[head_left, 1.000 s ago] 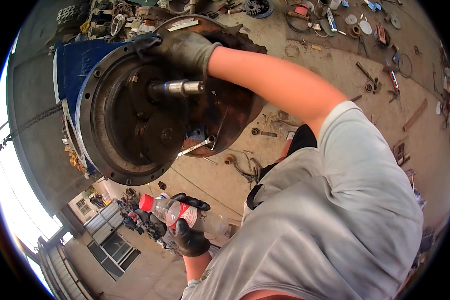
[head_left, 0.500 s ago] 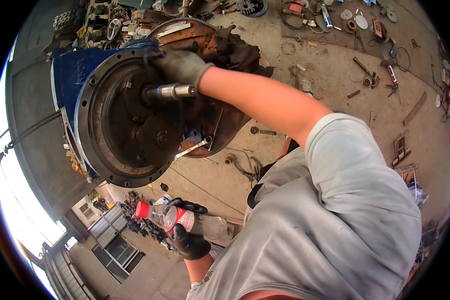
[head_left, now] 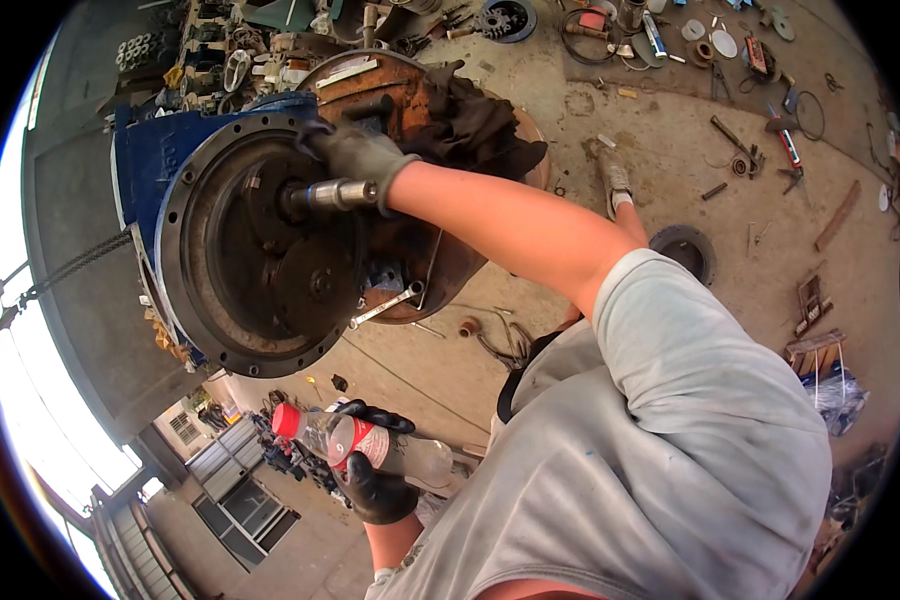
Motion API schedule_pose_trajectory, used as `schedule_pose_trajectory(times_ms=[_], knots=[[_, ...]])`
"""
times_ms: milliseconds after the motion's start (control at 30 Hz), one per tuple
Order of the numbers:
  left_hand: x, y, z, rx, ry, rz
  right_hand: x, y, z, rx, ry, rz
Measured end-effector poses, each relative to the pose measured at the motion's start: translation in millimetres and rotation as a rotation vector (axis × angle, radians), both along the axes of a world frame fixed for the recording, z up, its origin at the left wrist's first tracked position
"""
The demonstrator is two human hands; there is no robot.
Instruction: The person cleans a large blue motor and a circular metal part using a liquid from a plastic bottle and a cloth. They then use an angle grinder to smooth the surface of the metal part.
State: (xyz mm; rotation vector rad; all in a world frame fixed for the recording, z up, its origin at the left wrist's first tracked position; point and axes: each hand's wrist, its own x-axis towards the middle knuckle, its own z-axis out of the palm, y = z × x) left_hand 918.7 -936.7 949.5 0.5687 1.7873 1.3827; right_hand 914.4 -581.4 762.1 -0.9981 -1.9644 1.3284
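My left hand point(head_left: 375, 490), in a black glove, is wrapped round a clear plastic bottle point(head_left: 420, 457) with a red cap and a red-and-white label. The bottle lies tilted, its cap toward the left. My right hand point(head_left: 360, 155), in a dirty grey glove with dark fingers, reaches across the top right of a round metal housing point(head_left: 185, 260) with a bolt-holed rim. Its fingers look curled together near that rim; what they may hold is hidden. Just below this hand a bright splined shaft point(head_left: 340, 193) sticks out from the housing's dark inside.
A combination wrench point(head_left: 385, 305) lies by the housing's lower right. Behind it stands a rusty orange casting point(head_left: 410, 100) with a dark rag point(head_left: 480, 130) on it. A chain point(head_left: 80, 265) runs to the blue body point(head_left: 150, 140). A black ring point(head_left: 683, 250) and several tools lie on the floor.
The whole view has shifted slightly. My right hand has moved a little at the rim, and the black ring and a shoe now show more beside my arm. My left hand still holds the bottle.
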Motion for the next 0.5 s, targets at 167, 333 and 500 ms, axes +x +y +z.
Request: schedule_pose_trajectory(times_ms=[167,333,500], knots=[[-1.1,0.0,-4.4,0.006,0.050,-0.044,8.0,8.2,-3.4,-0.124,-0.111,0.126],[-7.8,-18.2,-4.6,-0.026,0.050,-0.080,3.8,10.8,0.3,0.039,-0.066,0.082],[-7.0,-16.1,-10.2,0.007,0.053,-0.049,5.9,4.2,-8.2,0.011,-0.004,0.059]])
